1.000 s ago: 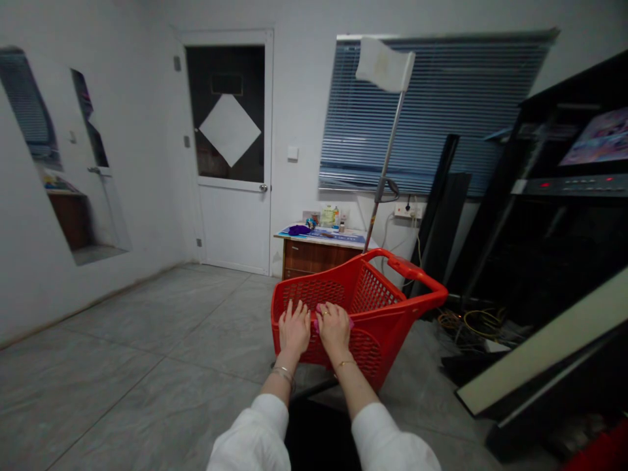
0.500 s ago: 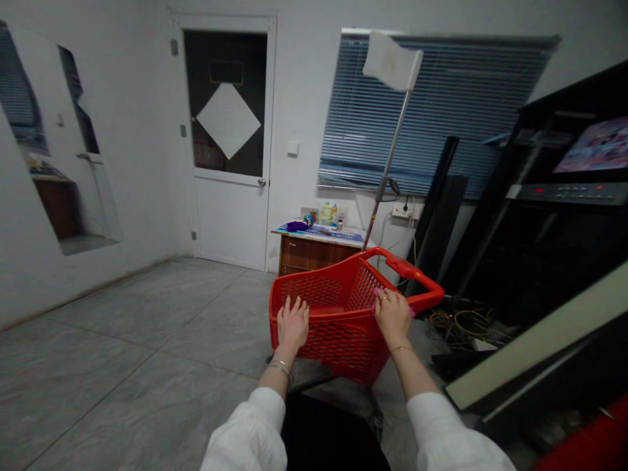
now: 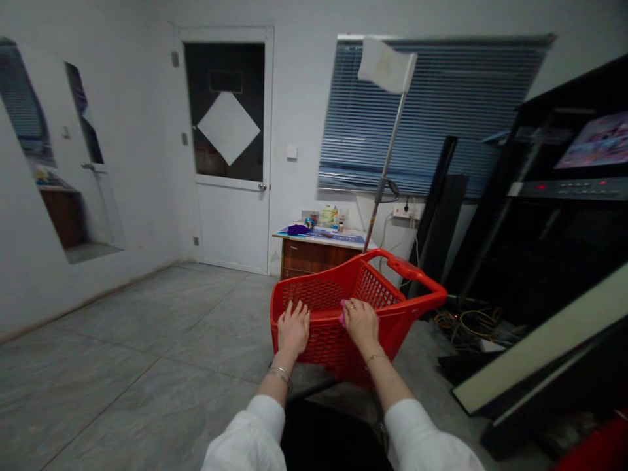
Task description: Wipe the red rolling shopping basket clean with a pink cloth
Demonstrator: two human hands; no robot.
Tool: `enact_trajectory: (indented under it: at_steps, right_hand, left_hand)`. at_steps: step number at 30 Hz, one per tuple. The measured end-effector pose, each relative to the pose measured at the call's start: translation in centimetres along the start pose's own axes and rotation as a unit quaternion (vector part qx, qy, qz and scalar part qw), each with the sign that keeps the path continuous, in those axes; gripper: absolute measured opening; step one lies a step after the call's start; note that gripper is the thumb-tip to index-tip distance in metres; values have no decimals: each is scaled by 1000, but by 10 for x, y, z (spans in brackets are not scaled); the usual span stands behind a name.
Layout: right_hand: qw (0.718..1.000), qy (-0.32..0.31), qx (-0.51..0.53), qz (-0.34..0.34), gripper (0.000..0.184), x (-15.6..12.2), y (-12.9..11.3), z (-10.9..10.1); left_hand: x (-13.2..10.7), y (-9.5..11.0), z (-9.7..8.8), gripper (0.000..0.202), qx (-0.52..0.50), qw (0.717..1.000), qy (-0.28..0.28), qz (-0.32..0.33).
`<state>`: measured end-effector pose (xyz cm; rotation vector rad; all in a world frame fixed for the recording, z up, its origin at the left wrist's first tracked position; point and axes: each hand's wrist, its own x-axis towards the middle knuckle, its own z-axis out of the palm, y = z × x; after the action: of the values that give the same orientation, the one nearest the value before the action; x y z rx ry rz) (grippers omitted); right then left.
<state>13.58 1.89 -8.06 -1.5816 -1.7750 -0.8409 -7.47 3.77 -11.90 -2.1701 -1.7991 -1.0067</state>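
Note:
A red plastic shopping cart [image 3: 338, 333] with slotted sides stands in front of me. My left hand [image 3: 293, 327] rests on its near rim toward the left, with the fingers stretched out and slightly apart over the edge. Farther right along that same rim, my right hand [image 3: 362, 324] is closed around a pink cloth [image 3: 342, 314] and presses it against the plastic. Most of the cloth is hidden under the fingers. The cart's handle [image 3: 409, 269] is at the right.
A wooden cabinet [image 3: 314, 255] with bottles and a purple cloth [image 3: 297, 229] on top stands behind the cart. A pole with a white flag [image 3: 385, 65] rises there. Cables [image 3: 475, 324] and leaning boards [image 3: 534, 347] lie at right. A white door [image 3: 233, 226] is at the back.
My right hand has slid left along the rim with the pink cloth, away from the handle and closer to my left hand. My left hand stays in nearly the same place.

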Motion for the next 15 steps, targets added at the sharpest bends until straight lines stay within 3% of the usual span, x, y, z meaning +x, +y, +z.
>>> enact_trajectory:
  at_steps: [4,7,10,15]
  right_hand:
    - [998,32,-53,33,29,12,102,-23]
    - [993,65,-64,78,32,17,130,-26]
    - [993,67,-57,84,30,11,95,-15]
    - [998,39,23,45,27,-9,-35,13]
  left_hand:
    - [0,1,4,41,-13,1000,2,-3]
    - [0,1,8,41,-19,1000,9,-7]
    - [-1,1,9,41,-17,1000,16,-12]
    - [-2,3,6,41,-19,1000,17,-16]
